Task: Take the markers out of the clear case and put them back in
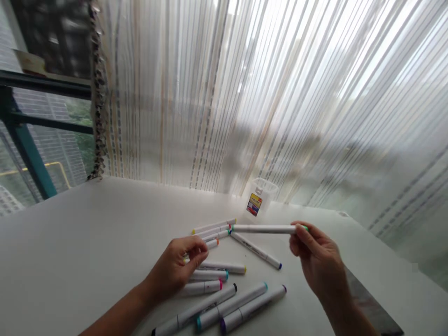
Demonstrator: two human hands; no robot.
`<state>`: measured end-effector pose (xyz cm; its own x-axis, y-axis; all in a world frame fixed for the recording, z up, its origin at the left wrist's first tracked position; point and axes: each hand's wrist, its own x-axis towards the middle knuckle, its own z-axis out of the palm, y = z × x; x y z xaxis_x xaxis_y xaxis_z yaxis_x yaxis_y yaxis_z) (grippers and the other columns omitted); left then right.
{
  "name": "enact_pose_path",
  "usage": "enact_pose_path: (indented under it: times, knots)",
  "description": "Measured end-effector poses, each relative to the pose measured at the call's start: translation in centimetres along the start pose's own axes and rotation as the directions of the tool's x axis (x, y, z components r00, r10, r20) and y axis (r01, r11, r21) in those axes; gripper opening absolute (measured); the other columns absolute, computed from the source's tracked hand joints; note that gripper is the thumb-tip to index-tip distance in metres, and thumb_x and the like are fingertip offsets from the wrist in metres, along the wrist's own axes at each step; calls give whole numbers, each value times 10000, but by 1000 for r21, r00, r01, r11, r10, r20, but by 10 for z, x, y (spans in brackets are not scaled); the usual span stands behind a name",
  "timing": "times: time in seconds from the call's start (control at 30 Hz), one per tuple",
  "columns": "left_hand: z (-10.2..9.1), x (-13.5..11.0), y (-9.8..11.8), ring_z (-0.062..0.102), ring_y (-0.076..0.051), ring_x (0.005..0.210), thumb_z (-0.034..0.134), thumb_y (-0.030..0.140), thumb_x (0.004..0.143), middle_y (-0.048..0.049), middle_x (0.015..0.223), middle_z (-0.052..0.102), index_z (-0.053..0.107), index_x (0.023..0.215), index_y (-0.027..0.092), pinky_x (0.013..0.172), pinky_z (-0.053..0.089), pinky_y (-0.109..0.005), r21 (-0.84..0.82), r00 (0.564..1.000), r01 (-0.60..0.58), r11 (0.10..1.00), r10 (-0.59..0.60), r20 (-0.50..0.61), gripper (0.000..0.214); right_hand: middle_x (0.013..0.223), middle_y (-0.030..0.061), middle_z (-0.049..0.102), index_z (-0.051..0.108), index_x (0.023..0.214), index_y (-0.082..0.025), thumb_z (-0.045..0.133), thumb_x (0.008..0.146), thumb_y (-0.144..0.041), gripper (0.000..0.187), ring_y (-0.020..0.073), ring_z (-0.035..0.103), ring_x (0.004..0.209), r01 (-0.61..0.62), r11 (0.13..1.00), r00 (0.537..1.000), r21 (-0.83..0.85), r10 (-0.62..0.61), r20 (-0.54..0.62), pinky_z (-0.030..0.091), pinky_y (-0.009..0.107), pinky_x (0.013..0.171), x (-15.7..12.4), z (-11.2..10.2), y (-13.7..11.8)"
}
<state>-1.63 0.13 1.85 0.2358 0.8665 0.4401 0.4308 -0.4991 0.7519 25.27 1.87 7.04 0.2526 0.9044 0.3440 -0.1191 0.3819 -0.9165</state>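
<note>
Several white marker pens with coloured end caps lie scattered on a white table [87, 242]. My right hand [317, 261] is closed in a pinch on the green-tipped end of one white marker [266, 228], holding it level above the table. My left hand [178, 268] rests low over the pile, its fingers curled on a marker with an orange tip [212, 243]. Near the front edge lie a black-capped marker [199, 310], a teal-capped marker [233, 305] and a purple-capped marker [254, 308]. A blue-tipped marker [257, 250] lies slanted between my hands.
A clear plastic cup [261, 198] with a yellow and red label stands behind the markers, by a sheer striped curtain [280, 102]. A window with a teal frame [28, 149] is at the left. A dark flat object [371, 303] lies at the table's right front edge.
</note>
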Motion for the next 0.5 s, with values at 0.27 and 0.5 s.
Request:
enact_pose_path:
  times: [0.27,0.5]
  knots:
    - [0,-1,2,509,-147,630,487,246,795,-23,656,565,588,725,146,619,391,-239,8,999,-5,1000,5,44,158,486,-32,491,654,801,-161,597,721,-313,181,105,438,420,385,550,894,-741,-423,150,327,222,406,114,17,-86]
    - [1,0,1,479,-129,585,500,218,766,-6,635,537,582,700,148,585,369,-229,-46,999,-9,999,12,50,126,571,35,627,710,765,-138,510,734,-142,202,148,599,576,347,-17,937,-938,45,346,390,218,542,170,61,-55]
